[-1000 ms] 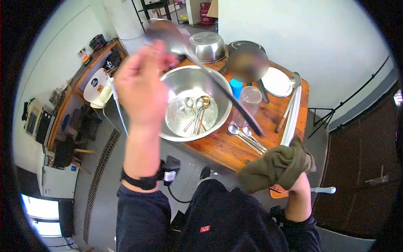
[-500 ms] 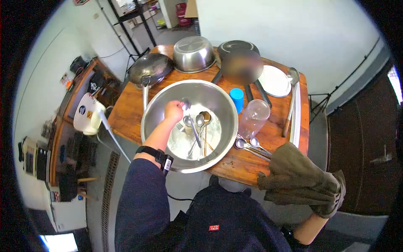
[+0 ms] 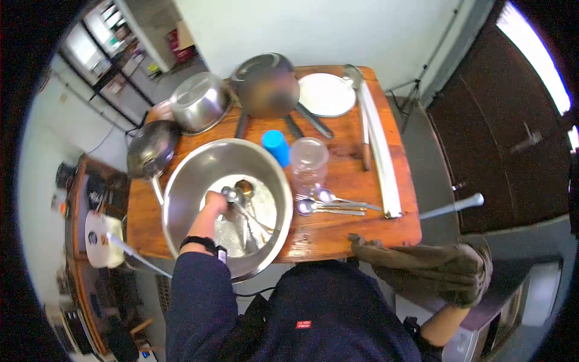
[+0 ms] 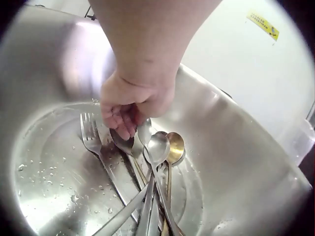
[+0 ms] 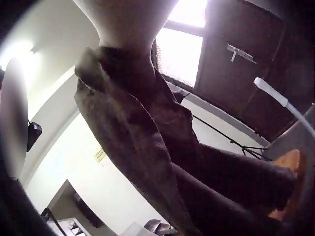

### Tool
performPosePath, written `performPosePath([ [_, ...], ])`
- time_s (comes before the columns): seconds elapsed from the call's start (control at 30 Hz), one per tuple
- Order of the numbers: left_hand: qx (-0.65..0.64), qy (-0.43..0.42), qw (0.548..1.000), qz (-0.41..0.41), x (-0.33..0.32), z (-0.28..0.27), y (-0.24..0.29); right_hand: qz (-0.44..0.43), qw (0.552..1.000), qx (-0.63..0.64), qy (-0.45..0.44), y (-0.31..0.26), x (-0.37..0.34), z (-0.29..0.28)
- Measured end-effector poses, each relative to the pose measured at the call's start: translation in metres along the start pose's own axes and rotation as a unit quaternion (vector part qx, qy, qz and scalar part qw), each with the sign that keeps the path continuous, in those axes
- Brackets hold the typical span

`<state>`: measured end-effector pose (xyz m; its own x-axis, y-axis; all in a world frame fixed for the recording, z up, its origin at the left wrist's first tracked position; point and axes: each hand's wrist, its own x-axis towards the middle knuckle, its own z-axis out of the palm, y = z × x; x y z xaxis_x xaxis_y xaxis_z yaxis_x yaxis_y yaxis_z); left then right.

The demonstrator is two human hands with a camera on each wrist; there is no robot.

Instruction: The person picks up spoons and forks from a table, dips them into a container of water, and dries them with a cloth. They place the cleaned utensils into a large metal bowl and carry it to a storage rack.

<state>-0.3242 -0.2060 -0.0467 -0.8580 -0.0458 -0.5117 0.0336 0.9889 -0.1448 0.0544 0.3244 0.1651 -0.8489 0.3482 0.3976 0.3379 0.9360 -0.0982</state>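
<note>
One dark spoon (image 4: 123,142) sits in the big steel basin (image 3: 181,199), crossed up with other spoons and a fork (image 4: 90,133). My left hand (image 4: 133,110) has curled fingers touching its bowl, but honestly can't tell if they're pinching it. Droplets could make it slip, and tangled handles could drag its neighbors. The right hand's buried in a brown cloth (image 3: 422,268), grip hidden; a careless swing could snag the loose cutlery (image 3: 307,207) beside the clear jar (image 3: 309,160).

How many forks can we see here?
2: one fork in the basin, near the left hand; another fork on the table, among the spoons. More may be hidden under the spoons.
</note>
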Motion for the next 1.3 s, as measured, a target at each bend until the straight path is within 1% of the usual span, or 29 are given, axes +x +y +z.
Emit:
performPosePath([
  [0.07,-0.149,0.014,0.988,-0.027,-0.004,-0.002,0.006,-0.005,0.999,0.033,-0.008,0.015,-0.005,0.004],
  [0.1,-0.244,0.026,0.969,-0.03,-0.01,-0.003,0.009,-0.005,0.999,0.048,-0.012,0.014,-0.006,0.004],
  [0.13,-0.339,0.041,0.94,-0.026,-0.019,-0.006,0.013,-0.006,0.998,0.067,-0.017,0.012,-0.005,0.006],
  [0.17,-0.405,0.055,0.913,-0.022,-0.028,-0.009,0.015,-0.005,0.996,0.087,-0.02,0.012,-0.002,0.007],
  [0.2,-0.442,0.066,0.894,-0.023,-0.034,-0.014,0.018,-0.002,0.994,0.107,-0.023,0.01,0.001,0.007],
  [0.27,-0.328,0.092,0.934,-0.109,-0.013,-0.003,0.001,0.014,0.986,0.167,-0.017,0.011,0.014,0.005],
  [0.33,-0.294,0.074,0.946,-0.112,-0.037,-0.035,0.005,0.04,0.969,0.245,0.008,0.014,0.03,0.0],
  [0.4,-0.432,0.101,0.893,-0.069,-0.074,-0.061,0.012,0.065,0.937,0.341,0.041,0.013,0.047,0.0],
  [0.47,-0.362,0.147,0.92,0.014,-0.081,-0.072,-0.001,0.082,0.891,0.438,0.082,0.002,0.059,0.011],
  [0.53,-0.457,0.192,0.868,-0.021,-0.131,-0.104,0.02,0.078,0.858,0.497,0.103,-0.007,0.069,0.023],
  [0.57,-0.489,0.202,0.848,-0.011,-0.159,-0.12,0.034,0.074,0.847,0.515,0.107,-0.009,0.073,0.028],
  [0.63,-0.548,0.224,0.806,0.003,-0.214,-0.148,0.067,0.051,0.842,0.531,0.08,-0.003,0.082,0.031],
  [0.73,-0.558,0.307,0.77,0.038,-0.276,-0.165,0.121,0.012,0.849,0.529,0.015,0.011,0.091,0.026],
  [0.8,-0.538,0.3,0.785,0.061,-0.304,-0.167,0.152,-0.017,0.858,0.513,-0.027,0.016,0.095,0.024],
  [0.87,-0.587,0.274,0.75,0.134,-0.314,-0.151,0.181,-0.043,0.866,0.494,-0.064,0.019,0.1,0.024],
  [0.93,-0.581,0.234,0.755,0.194,-0.314,-0.133,0.217,-0.063,0.873,0.476,-0.092,0.021,0.104,0.026],
  [0.97,-0.638,0.148,0.731,0.19,-0.305,-0.117,0.232,-0.07,0.876,0.466,-0.103,0.023,0.107,0.027],
  [1.0,-0.625,0.123,0.746,0.194,-0.293,-0.101,0.244,-0.078,0.878,0.458,-0.113,0.023,0.109,0.028],
  [1.07,-0.66,0.062,0.736,0.136,-0.258,-0.063,0.267,-0.093,0.885,0.436,-0.132,0.024,0.115,0.03],
  [1.13,-0.659,0.012,0.75,0.062,-0.225,-0.028,0.282,-0.111,0.892,0.41,-0.157,0.022,0.121,0.032],
  [1.23,-0.632,0.037,0.768,-0.098,-0.176,0.011,0.29,-0.14,0.906,0.344,-0.202,0.017,0.13,0.037],
  [1.3,-0.589,0.091,0.784,-0.173,-0.138,0.041,0.285,-0.171,0.915,0.288,-0.224,0.014,0.134,0.04],
])
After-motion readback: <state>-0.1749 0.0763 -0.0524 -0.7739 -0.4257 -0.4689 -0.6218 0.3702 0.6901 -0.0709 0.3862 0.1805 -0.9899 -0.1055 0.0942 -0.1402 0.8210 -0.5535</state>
